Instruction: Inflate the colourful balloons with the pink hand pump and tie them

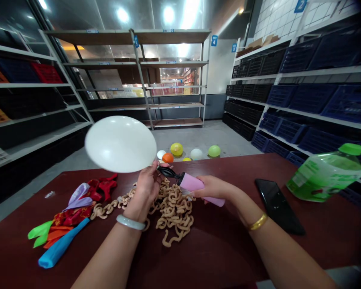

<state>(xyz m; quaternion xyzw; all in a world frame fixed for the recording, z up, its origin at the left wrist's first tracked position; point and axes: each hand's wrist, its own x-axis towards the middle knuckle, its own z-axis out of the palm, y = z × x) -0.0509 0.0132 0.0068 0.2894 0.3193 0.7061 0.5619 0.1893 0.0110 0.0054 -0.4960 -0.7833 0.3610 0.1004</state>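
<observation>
While amid storage shelves, a dark-red table below the pink pump.

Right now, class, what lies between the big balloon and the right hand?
The head view shows the left hand at the neck of the big balloon, then the pump, its pink barrel gripped by the right hand.

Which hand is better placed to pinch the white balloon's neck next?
Probably the left hand: it is at the neck of the white balloon, while the right hand holds the pink pump.
</observation>
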